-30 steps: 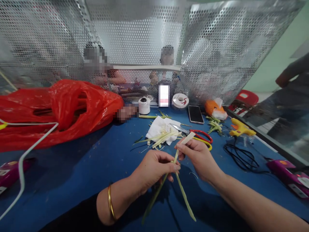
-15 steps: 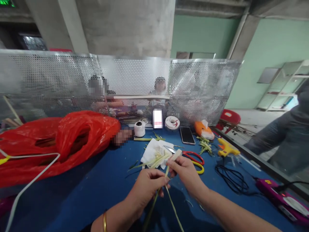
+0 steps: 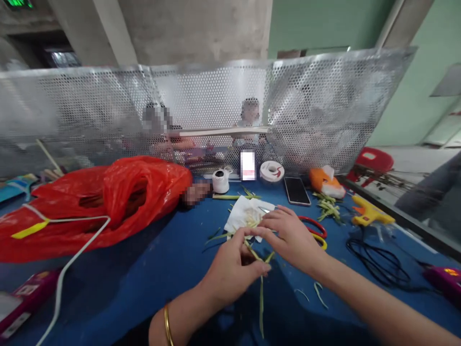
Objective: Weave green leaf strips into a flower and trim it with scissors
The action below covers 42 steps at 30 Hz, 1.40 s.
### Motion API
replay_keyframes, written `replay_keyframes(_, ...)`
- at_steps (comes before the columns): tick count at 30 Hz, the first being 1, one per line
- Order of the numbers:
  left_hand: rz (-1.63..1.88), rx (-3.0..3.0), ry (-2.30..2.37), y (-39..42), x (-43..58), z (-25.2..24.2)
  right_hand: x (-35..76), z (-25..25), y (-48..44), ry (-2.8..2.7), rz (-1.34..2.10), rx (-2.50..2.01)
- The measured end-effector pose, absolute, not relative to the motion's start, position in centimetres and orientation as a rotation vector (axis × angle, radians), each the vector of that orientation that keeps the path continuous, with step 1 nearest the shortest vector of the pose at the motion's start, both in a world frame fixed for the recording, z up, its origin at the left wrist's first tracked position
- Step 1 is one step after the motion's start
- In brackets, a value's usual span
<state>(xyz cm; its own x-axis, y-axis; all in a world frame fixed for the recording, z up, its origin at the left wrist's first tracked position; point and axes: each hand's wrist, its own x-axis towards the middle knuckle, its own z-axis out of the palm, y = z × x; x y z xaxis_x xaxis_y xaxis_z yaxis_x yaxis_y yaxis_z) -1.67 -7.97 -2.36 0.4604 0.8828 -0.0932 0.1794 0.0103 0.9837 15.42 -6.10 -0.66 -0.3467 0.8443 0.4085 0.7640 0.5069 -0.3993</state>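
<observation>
"Green strip (image 3: 261, 307): where is it?"

"In the person's left hand (image 3: 230, 271), pinched between thumb and fingers, one end dangling above the blue worktop (image 3: 162, 254)."

"And the right hand (image 3: 293, 240)?"

"Fingers loosely bent, reaching over to the left fingers. Whether it grips anything cannot be told."

"What lies close by?"

"White tissue (image 3: 236, 215) bearing pale scraps (image 3: 253, 220), and red-and-yellow-handled scissors (image 3: 317, 223), partly behind the right hand."

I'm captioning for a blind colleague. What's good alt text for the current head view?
A person's left hand holds thin green strips over a blue table, the right hand beside it. Beyond them lie white paper with more strips and partly hidden scissors; a red bag sits left.
</observation>
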Motion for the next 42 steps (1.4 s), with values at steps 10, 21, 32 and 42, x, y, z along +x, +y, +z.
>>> replay_keyframes(10, 0.753, 1.632, 1.037, -7.8, -2.4, -3.8, 14.1, -2.1, -6.4, -1.854, 1.079, -1.335)
replay_keyframes(21, 1.101, 1.237, 1.004, -8.2, -1.2, -4.1, 13.7, -2.2, -6.3, -1.3, 1.265, -1.169)
replay_keyframes(32, 0.805, 1.347, 1.048, -7.5, -1.5, -3.8, 12.9, -2.7, -7.0, -1.18, 1.415, -1.066)
replay_keyframes(42, 0.608, 1.169, 0.973, -7.5, -1.5, -3.7, 12.9, -3.2, -7.0, -1.151, 1.597, -1.013)
